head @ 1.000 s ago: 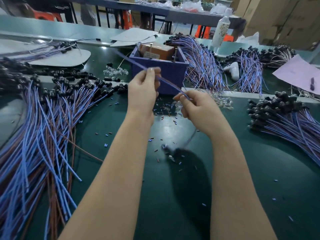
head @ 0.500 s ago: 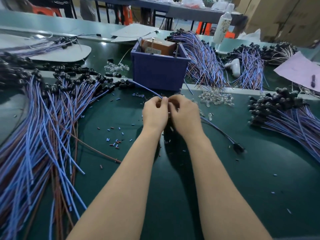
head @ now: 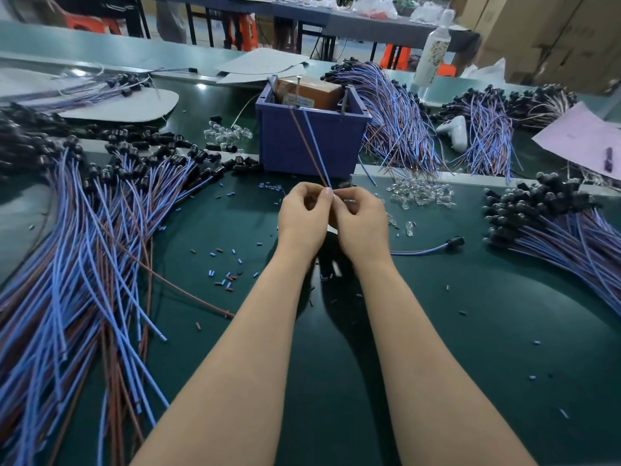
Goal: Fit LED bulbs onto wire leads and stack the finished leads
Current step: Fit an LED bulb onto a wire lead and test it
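My left hand (head: 302,216) and my right hand (head: 361,220) meet fingertip to fingertip above the green table (head: 470,331). Both pinch one wire lead (head: 316,146). Its blue and brown strands rise from my fingers toward the purple bin (head: 336,142). Its black socket end (head: 455,242) lies on the table to the right of my right hand. Something small and clear shows at my right fingertips; I cannot tell if it is a bulb. A heap of clear LED bulbs (head: 420,196) lies just right of my hands. Stacked leads with black sockets lie left (head: 84,247) and right (head: 554,227).
More lead bundles (head: 396,122) lie behind and right of the bin, and a second small heap of bulbs (head: 228,132) to its left. Cut insulation bits (head: 228,277) dot the table. A white bottle (head: 435,52) and pink paper (head: 584,139) sit at the back right.
My hands dropped from a raised, apart hold and came together low over the table. The lead's free strands swung from the left up toward the bin; its socket end came to rest at the right.
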A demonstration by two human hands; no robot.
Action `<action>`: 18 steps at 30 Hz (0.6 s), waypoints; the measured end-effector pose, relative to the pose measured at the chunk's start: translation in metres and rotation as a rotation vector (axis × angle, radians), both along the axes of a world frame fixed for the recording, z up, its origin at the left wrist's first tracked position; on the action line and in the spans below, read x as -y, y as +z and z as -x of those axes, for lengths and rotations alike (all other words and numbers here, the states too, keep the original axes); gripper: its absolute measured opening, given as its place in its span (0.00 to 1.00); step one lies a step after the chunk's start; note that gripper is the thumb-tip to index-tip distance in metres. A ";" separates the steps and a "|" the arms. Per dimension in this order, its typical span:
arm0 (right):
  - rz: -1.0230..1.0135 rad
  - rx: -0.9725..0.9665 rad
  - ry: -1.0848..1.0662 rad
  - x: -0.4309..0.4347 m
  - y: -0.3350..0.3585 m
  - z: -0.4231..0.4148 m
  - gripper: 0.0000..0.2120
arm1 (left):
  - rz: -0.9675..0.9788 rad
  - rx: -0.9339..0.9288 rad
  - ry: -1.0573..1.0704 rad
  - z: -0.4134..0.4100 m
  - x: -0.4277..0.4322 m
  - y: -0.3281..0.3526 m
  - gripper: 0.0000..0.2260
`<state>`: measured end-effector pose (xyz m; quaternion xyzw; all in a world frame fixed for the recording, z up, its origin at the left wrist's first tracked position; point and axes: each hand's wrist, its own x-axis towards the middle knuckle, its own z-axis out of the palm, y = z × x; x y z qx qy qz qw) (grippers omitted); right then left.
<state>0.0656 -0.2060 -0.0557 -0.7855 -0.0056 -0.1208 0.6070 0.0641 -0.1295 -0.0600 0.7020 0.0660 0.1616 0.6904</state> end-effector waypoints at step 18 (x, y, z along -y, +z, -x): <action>-0.014 0.075 -0.109 0.001 -0.004 -0.005 0.18 | -0.041 0.155 0.199 0.004 -0.004 0.006 0.07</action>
